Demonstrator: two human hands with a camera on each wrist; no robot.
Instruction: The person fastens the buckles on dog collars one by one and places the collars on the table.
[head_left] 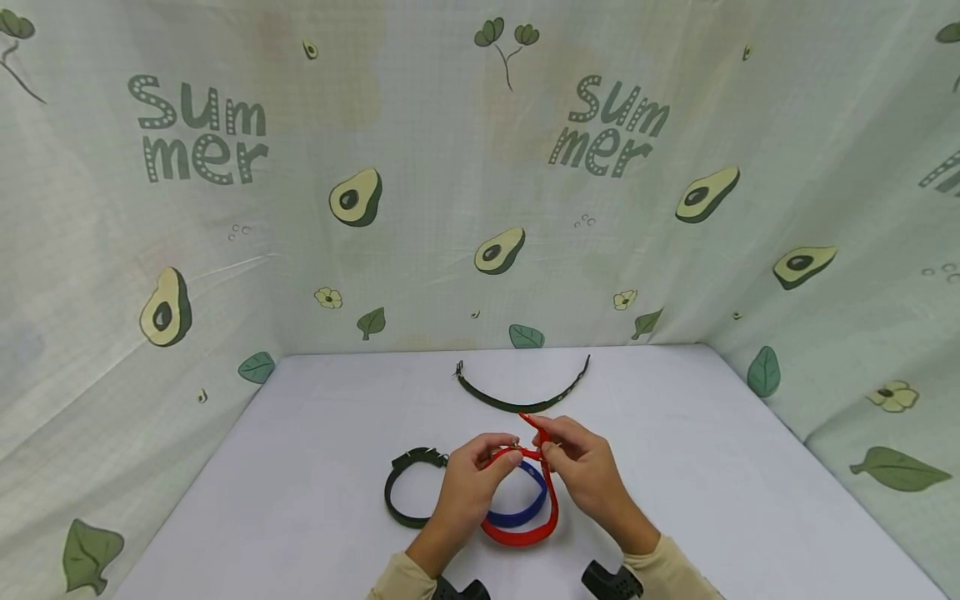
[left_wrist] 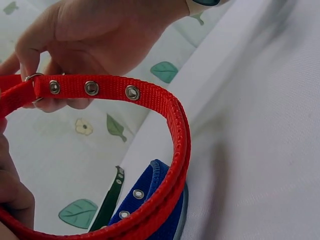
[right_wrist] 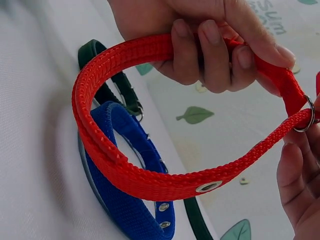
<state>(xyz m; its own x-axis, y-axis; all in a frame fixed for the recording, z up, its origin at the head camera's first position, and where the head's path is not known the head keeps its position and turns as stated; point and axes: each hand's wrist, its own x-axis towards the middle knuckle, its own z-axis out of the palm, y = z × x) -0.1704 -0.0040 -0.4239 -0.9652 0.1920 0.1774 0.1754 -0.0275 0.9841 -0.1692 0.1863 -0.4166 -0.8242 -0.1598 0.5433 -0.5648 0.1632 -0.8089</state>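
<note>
From above and behind the left hand (head_left: pixel 474 477) and right hand (head_left: pixel 588 473), the head camera looks forward and down, farthest off; both wrist cameras face forward from close by, pictures turned sideways, sharing the red collar (right_wrist: pixel 142 184) between the hands and blue collar (right_wrist: pixel 117 207) beneath

There is room to pass along the right side of the table (head_left: pixel 750 500), but the red collar (head_left: pixel 521 538), blue collar (head_left: pixel 517 521) and looped green collar (head_left: pixel 388 492) obstruct the middle.
</note>
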